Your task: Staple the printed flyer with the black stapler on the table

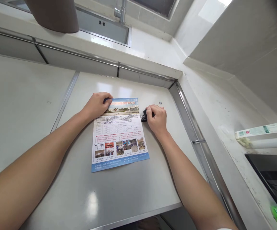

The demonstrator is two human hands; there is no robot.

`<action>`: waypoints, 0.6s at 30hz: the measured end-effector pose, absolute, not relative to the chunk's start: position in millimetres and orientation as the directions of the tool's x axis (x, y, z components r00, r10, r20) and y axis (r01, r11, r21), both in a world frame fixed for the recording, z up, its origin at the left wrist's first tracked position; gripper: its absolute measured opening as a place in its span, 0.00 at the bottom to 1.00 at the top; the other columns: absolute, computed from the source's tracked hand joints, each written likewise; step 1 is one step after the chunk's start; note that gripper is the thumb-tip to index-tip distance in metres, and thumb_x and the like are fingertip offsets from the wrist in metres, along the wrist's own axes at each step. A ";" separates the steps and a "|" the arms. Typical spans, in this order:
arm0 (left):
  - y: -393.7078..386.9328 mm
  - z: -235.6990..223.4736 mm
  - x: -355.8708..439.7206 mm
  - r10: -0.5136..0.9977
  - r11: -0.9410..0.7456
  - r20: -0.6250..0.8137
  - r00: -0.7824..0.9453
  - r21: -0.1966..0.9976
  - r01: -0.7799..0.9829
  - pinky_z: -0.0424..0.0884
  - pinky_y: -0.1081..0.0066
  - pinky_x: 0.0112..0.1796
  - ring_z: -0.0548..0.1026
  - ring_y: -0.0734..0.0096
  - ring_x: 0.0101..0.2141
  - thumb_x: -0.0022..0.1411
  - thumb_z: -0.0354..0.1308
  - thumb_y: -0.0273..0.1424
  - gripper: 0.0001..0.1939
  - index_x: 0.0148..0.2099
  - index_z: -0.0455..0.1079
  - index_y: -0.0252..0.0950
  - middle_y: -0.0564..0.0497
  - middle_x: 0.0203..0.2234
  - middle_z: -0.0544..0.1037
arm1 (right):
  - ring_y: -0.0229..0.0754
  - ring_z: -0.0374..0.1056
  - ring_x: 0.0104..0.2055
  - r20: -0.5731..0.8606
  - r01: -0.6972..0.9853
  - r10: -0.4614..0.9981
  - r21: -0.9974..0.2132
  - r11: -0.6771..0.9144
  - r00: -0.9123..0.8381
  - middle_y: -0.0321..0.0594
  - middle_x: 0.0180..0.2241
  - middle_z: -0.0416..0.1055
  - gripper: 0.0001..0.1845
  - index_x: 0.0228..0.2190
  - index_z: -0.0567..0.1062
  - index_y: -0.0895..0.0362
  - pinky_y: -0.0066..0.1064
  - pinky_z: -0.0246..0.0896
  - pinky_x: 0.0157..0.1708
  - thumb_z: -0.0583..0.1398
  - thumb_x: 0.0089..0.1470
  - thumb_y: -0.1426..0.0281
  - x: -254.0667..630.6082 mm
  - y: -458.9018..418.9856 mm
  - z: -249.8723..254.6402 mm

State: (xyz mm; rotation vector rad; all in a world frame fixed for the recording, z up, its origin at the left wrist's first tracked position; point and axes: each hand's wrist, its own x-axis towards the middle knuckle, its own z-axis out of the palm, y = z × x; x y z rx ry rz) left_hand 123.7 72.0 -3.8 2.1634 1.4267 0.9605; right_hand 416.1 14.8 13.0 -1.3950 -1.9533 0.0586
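Left grip (100,104) pinches the flyer (120,129); right grip (157,118) holds a black object (143,117), partly hidden.

A glossy off-white flat tabletop (119,198) has a pale straight seam strip (65,97) on its left. Right of the strip lies a rectangular blue-and-white printed paper sheet (121,131), its blue-banded end near. Far right of the sheet is a small grey mark (160,103).
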 end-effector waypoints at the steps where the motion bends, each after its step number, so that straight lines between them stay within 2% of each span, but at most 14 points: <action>1: 71.4 -3.2 123.9 0.912 -0.406 0.326 0.249 0.637 0.655 0.73 0.58 0.45 0.78 0.56 0.39 0.65 0.58 0.34 0.11 0.40 0.81 0.39 0.45 0.37 0.83 | 0.45 0.68 0.32 0.513 0.805 0.843 -0.424 0.416 -0.165 0.39 0.25 0.72 0.21 0.22 0.68 0.53 0.38 0.56 0.38 0.50 0.67 0.66 414.0 13.4 13.8; 7: 67.1 3.0 125.1 0.934 -0.356 0.266 0.239 0.648 0.673 0.73 0.59 0.48 0.80 0.56 0.41 0.63 0.57 0.36 0.13 0.42 0.83 0.40 0.47 0.39 0.85 | 0.42 0.64 0.29 0.478 0.834 0.861 -0.395 0.385 -0.171 0.37 0.22 0.68 0.23 0.19 0.61 0.53 0.36 0.51 0.35 0.51 0.68 0.65 398.4 4.4 15.5; 18: 67.9 0.8 125.4 0.936 -0.350 0.275 0.218 0.685 0.639 0.73 0.60 0.47 0.80 0.57 0.40 0.60 0.60 0.35 0.13 0.42 0.85 0.42 0.48 0.38 0.86 | 0.42 0.64 0.34 0.467 0.902 0.859 -0.248 0.353 -0.208 0.37 0.26 0.70 0.22 0.23 0.65 0.54 0.38 0.48 0.41 0.48 0.71 0.67 379.6 -2.6 14.4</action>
